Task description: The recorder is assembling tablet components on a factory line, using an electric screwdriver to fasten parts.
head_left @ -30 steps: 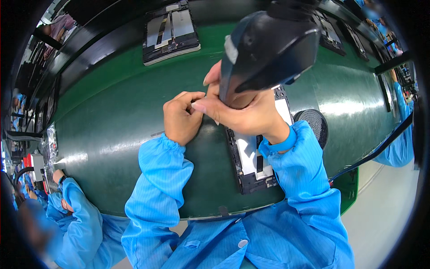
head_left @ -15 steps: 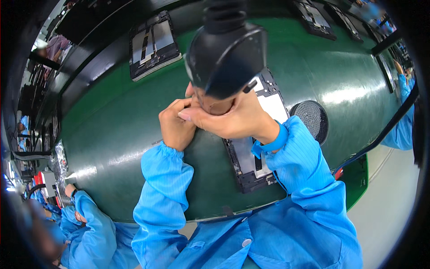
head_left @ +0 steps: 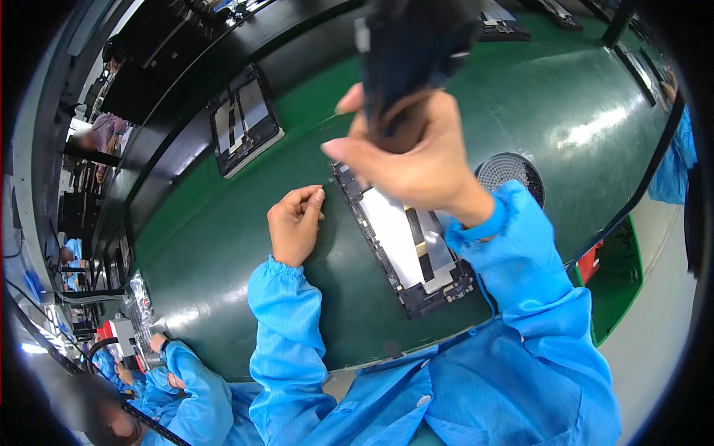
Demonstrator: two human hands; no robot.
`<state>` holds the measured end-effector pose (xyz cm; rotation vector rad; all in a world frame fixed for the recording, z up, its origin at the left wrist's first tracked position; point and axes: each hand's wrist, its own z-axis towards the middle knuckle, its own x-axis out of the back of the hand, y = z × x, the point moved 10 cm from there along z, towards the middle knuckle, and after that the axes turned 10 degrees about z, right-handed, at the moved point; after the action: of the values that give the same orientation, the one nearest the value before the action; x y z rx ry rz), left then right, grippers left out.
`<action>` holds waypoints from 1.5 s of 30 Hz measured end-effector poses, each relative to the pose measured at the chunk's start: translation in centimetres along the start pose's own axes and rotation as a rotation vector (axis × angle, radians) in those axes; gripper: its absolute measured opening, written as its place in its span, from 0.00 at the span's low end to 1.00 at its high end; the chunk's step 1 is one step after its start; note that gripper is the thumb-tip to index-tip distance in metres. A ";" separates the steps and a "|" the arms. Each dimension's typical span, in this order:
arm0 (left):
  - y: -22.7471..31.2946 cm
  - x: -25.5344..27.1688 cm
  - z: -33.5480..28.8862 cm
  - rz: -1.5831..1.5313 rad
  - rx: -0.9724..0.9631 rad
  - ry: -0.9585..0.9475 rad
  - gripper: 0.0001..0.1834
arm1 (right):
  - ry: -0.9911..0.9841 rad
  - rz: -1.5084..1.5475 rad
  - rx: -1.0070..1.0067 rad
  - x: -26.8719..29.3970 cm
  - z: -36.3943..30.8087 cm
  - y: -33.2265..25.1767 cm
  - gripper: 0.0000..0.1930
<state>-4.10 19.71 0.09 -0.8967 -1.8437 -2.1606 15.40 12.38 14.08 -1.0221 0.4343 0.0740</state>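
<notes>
My right hand (head_left: 416, 160) is wrapped round a black tool (head_left: 413, 52) that looks like an electric screwdriver, blurred by motion and seen from above; its tip is hidden. Thumb and forefinger stick out to the left of it. Below this hand lies an opened tablet (head_left: 392, 238), its white and silver inner parts and black frame showing, the upper right part covered by my hand and sleeve. Left of the tablet, my left hand (head_left: 295, 225) hovers over or rests on the green table, thumb and forefinger pinched together. Whatever the pinch holds, if anything, is too small to name.
Right of the tablet stands a round black dish (head_left: 513, 178) with a dotted surface and small dark bits. Another opened tablet (head_left: 245, 123) lies at the far left, with more devices (head_left: 502, 22) at the far right. A co-worker's blue sleeve (head_left: 195, 386) shows at lower left.
My hands were together and have come apart. My right hand has risen to the right with the tool, while the left stays near its place. More of the tablet shows. The view has shifted.
</notes>
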 end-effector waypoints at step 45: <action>3.5 2.8 12.5 1.327 -0.236 0.133 0.35 | -0.089 0.370 -0.229 10.4 -7.9 -2.2 0.26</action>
<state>-0.46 31.35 5.28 -1.3881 -0.5119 -1.4412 23.01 3.18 8.30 -1.1478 0.5382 0.5082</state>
